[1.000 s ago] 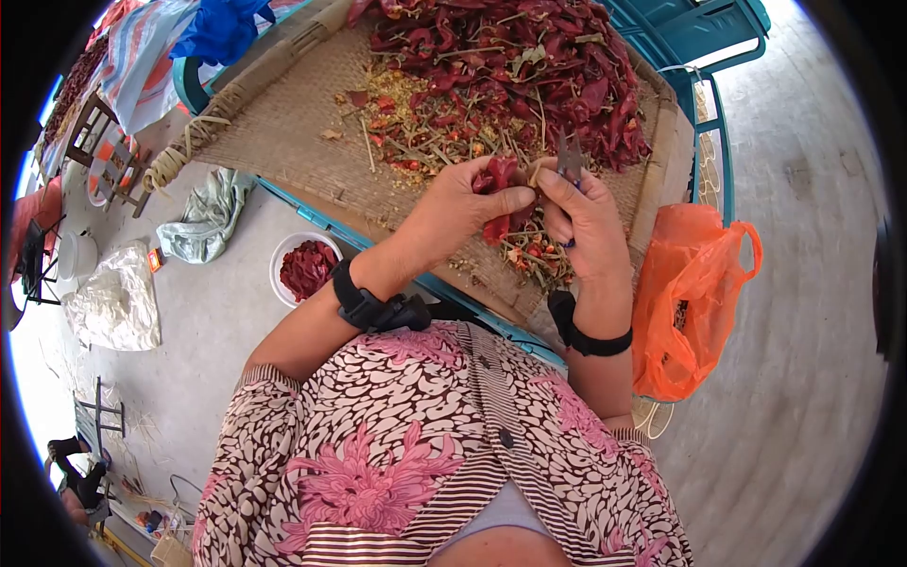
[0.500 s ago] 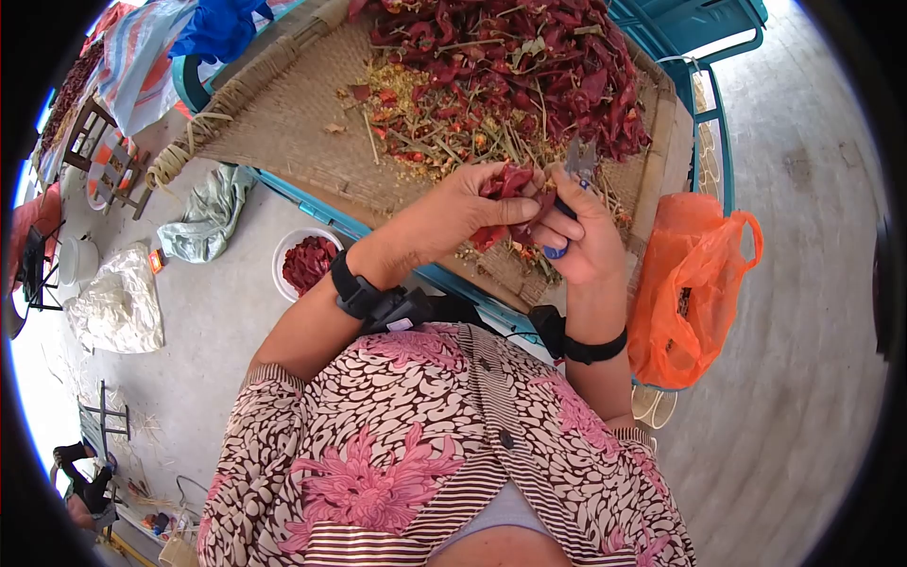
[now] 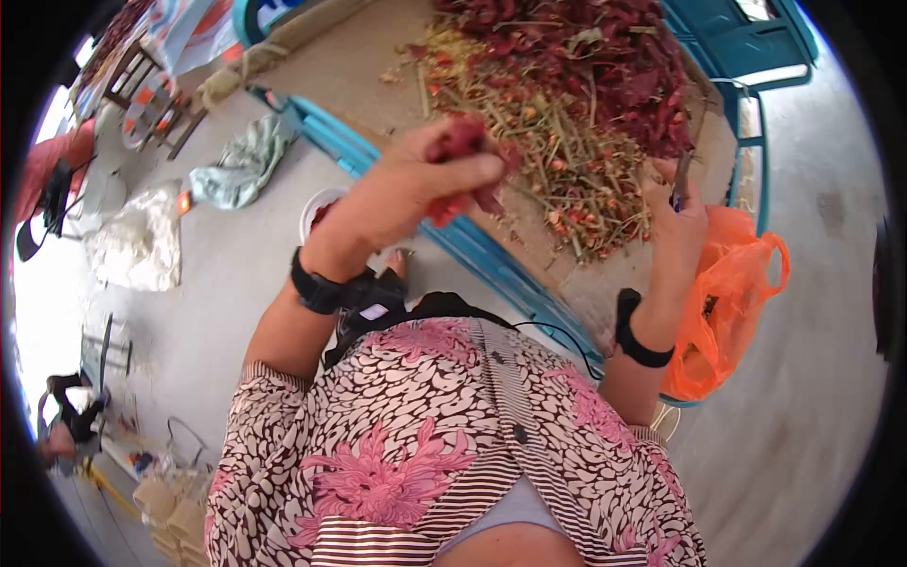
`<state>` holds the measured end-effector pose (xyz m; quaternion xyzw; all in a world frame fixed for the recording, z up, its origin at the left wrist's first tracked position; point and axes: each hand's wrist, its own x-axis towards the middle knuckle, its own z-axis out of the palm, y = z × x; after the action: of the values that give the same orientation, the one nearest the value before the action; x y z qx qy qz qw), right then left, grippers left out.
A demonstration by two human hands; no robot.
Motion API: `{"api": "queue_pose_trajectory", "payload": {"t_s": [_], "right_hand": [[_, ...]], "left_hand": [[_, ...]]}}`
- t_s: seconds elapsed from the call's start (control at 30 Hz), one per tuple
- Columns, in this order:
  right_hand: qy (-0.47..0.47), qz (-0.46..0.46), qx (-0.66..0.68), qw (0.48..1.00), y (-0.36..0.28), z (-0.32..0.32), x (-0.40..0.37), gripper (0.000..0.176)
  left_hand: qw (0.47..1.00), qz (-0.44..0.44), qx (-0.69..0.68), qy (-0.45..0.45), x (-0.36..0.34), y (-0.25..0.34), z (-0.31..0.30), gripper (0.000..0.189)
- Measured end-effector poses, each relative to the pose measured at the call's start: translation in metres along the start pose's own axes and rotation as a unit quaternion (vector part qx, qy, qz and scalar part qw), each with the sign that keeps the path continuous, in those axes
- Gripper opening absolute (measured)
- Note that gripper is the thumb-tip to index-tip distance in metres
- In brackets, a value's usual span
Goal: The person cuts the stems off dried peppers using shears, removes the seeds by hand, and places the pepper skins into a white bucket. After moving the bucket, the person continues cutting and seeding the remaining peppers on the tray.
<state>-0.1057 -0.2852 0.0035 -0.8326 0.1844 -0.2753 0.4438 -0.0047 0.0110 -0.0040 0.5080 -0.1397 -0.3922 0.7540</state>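
Observation:
My left hand point(image 3: 392, 194) is closed round a bunch of dried red chilies point(image 3: 460, 139), held over the near edge of the woven tray point(image 3: 364, 61). At the tray's right side, my right hand point(image 3: 673, 231) grips a small pair of scissors point(image 3: 684, 168), blades pointing away from me; whether the blades are parted is blurred. A heap of dark red dried chilies point(image 3: 595, 71) covers the far part of the tray. Nearer me, between the hands, lie cut stems and bits point(image 3: 590, 194) with yellow seeds. A white bowl point(image 3: 307, 215) is partly hidden behind my left forearm.
The tray rests on a teal metal frame point(image 3: 529, 293). An orange plastic bag point(image 3: 723, 331) hangs at the right by a teal chair point(image 3: 756, 57). On the floor at left are a grey-green cloth point(image 3: 246, 165), a clear plastic sack point(image 3: 142, 241) and a wooden stool point(image 3: 142, 85).
My hands have moved apart: the left went up and left with the chilies, the right moved right with the scissors. The view has shifted, and the tray appears farther right.

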Motion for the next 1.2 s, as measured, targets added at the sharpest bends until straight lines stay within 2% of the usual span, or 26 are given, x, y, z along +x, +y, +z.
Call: {"api": "queue_pose_trajectory", "payload": {"t_s": [0.07,0.1,0.13,0.17,0.23,0.3,0.37,0.4,0.47,0.5,0.53,0.6,0.63,0.67,0.73,0.8,0.83,0.9,0.93,1.0,1.03,1.07,1.13,1.2], "right_hand": [[0.009,-0.003,-0.103,0.995,0.009,0.009,-0.006,0.019],[0.011,0.061,-0.088,0.994,-0.010,0.013,-0.014,0.020],[0.014,0.126,-0.074,0.989,-0.025,0.017,-0.025,0.021],[-0.024,0.133,0.020,0.991,-0.034,0.022,-0.041,0.021],[-0.155,0.144,0.065,0.975,-0.058,0.027,-0.069,0.017],[-0.347,0.073,0.144,0.924,-0.053,0.035,-0.096,0.013],[-0.591,0.115,0.136,0.787,-0.050,0.047,-0.099,0.015],[-0.610,0.137,0.118,0.771,-0.042,0.051,-0.109,0.016],[-0.648,0.142,0.069,0.745,-0.005,0.062,-0.142,0.019],[-0.659,0.167,0.011,0.733,0.004,0.064,-0.154,0.023],[-0.646,0.193,0.019,0.739,0.014,0.065,-0.166,0.023],[-0.617,0.256,0.036,0.744,0.026,0.075,-0.194,0.023],[-0.594,0.311,0.073,0.738,0.033,0.066,-0.184,0.021],[-0.589,0.319,0.058,0.740,0.042,0.067,-0.200,0.020],[-0.578,0.326,0.032,0.747,0.063,0.078,-0.227,0.019],[-0.569,0.382,0.041,0.727,0.071,0.095,-0.257,0.018],[-0.571,0.394,0.033,0.720,0.065,0.107,-0.266,0.018],[-0.571,0.414,0.038,0.708,0.063,0.114,-0.273,0.019],[-0.574,0.428,0.039,0.697,0.060,0.124,-0.279,0.018],[-0.575,0.398,0.015,0.715,0.071,0.149,-0.294,0.021],[-0.577,0.383,0.005,0.721,0.079,0.161,-0.303,0.023],[-0.573,0.391,-0.024,0.720,0.089,0.176,-0.309,0.025],[-0.561,0.401,-0.082,0.720,0.122,0.217,-0.316,0.030],[-0.500,0.411,-0.053,0.760,0.162,0.260,-0.336,0.039]], "left_hand": [[0.990,0.039,-0.050,0.123,-0.022,0.008,-0.011,0.021],[0.990,0.040,-0.063,0.123,-0.033,0.002,-0.036,0.023],[0.979,0.056,-0.072,0.184,-0.044,0.005,-0.040,0.024],[0.975,0.029,-0.089,0.200,-0.057,0.003,-0.054,0.023],[0.958,-0.002,-0.118,0.261,-0.081,-0.016,-0.080,0.021],[0.928,-0.033,-0.137,0.344,-0.101,-0.045,-0.094,0.020],[0.911,-0.075,-0.159,0.374,-0.115,-0.088,-0.114,0.018],[0.901,-0.111,-0.168,0.384,-0.119,-0.106,-0.127,0.018],[0.881,-0.119,-0.229,0.396,-0.123,-0.158,-0.149,0.019],[0.867,-0.136,-0.255,0.405,-0.126,-0.186,-0.164,0.020],[0.862,-0.142,-0.252,0.416,-0.125,-0.211,-0.175,0.017],[0.888,-0.140,-0.250,0.360,-0.124,-0.258,-0.215,0.010],[0.865,-0.171,-0.256,0.396,-0.112,-0.263,-0.215,0.009],[0.850,-0.174,-0.267,0.420,-0.110,-0.288,-0.227,0.008],[0.826,-0.164,-0.271,0.466,-0.097,-0.301,-0.245,0.005],[0.871,-0.156,-0.227,0.407,-0.096,-0.336,-0.290,0.035],[0.864,-0.160,-0.228,0.420,-0.093,-0.323,-0.294,0.051],[0.845,-0.180,-0.234,0.445,-0.081,-0.284,-0.263,0.085],[0.835,-0.184,-0.236,0.462,-0.086,-0.297,-0.274,0.097],[0.811,-0.194,-0.238,0.498,-0.101,-0.327,-0.298,0.120],[0.826,-0.188,-0.222,0.483,-0.113,-0.335,-0.298,0.123],[0.837,-0.196,-0.206,0.468,-0.128,-0.346,-0.297,0.108],[0.886,-0.258,-0.095,0.373,-0.168,-0.404,-0.295,0.081],[0.894,-0.352,-0.013,0.278,-0.214,-0.458,-0.286,0.059]]}}
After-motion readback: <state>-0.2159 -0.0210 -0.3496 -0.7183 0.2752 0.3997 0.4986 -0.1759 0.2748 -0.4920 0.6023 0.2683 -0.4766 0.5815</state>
